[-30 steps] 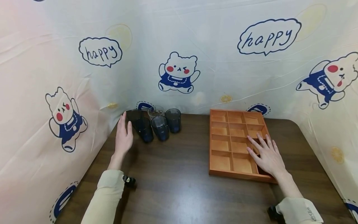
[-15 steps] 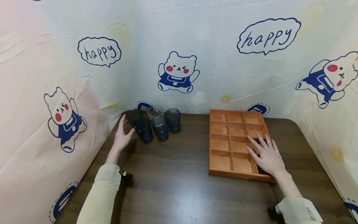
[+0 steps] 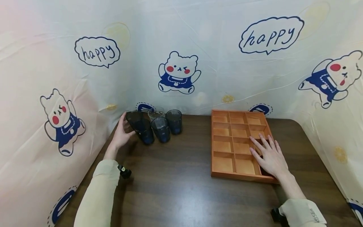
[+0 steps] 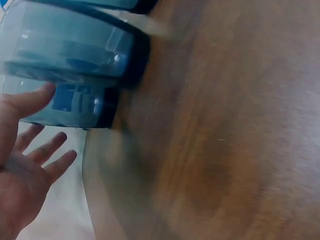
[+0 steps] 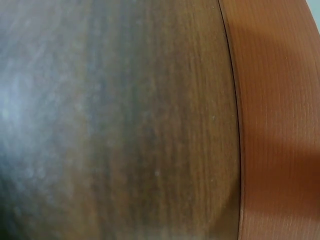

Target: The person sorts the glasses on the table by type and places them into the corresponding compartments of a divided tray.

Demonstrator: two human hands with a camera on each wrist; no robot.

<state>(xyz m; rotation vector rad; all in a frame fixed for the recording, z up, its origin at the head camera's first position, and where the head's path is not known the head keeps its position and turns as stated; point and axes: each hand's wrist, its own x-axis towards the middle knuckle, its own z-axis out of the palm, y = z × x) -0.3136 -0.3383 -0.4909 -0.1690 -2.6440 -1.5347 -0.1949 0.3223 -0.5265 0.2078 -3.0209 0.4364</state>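
Note:
Several dark blue tinted drinking glasses stand bunched at the back left of the table, in the head view. My left hand [image 3: 121, 134] is at the leftmost glass [image 3: 134, 117], its thumb in front and its fingers spread on the far side. In the left wrist view the thumb [image 4: 35, 101] overlaps a glass [image 4: 80, 102], while the fingertips [image 4: 64, 160] stand apart from it; thumb contact cannot be told. My right hand [image 3: 270, 157] rests with spread fingers on the right side of an orange-brown wooden compartment tray [image 3: 241, 175]. The right wrist view shows only the tray's side [image 5: 280, 120].
A clear glass [image 3: 156, 113] stands behind the front dark glass [image 3: 160, 130], and another dark glass [image 3: 174, 121] is to its right. The brown wooden table [image 3: 175, 176] meets a printed cloth [image 3: 215, 75] at the back and both sides.
My left hand has shifted slightly left and its thumb has spread away from the fingers, around the leftmost glass. The right hand has stayed on the tray, and the glasses stand as before.

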